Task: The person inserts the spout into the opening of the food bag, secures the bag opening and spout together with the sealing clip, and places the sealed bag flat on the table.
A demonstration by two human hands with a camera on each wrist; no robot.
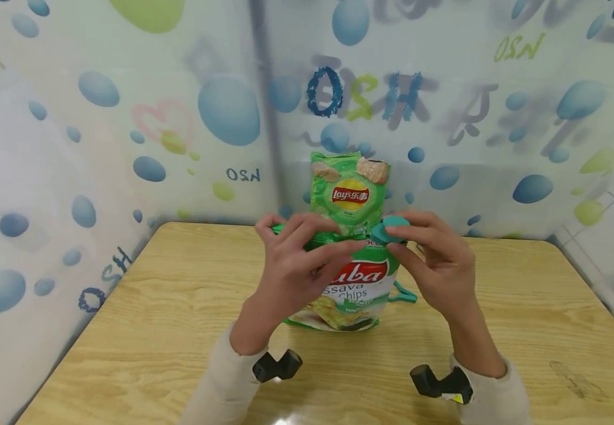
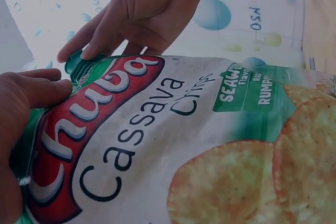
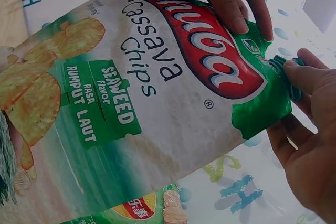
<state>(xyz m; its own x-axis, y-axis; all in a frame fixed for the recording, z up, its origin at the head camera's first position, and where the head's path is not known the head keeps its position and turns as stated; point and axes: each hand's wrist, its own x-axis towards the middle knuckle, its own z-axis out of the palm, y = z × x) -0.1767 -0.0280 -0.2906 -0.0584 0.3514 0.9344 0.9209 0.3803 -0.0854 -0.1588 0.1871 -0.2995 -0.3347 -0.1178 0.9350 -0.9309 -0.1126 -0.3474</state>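
Note:
A green and white bag of Chuba cassava chips [image 1: 362, 307] stands upright on the table in the head view. My left hand [image 1: 299, 254] holds its top edge on the left, the fingers bent over the fold. At the top right corner of the bag, my right hand [image 1: 437, 254] pinches a teal bag clip [image 1: 389, 228] between thumb and fingers. In the right wrist view the clip [image 3: 287, 74] shows ridges and sits at the bag's green top edge. The left wrist view has the bag's printed front [image 2: 157, 108] close up, with the right hand [image 2: 152, 11] beyond it.
Behind the chip bag, a green Lay's bag [image 1: 349, 189] stands near the patterned curtain [image 1: 222, 171]. A second teal clip [image 1: 405, 293] lies on the wooden table [image 1: 169, 330], just right of the chip bag. The curtain borders the table at the back and left.

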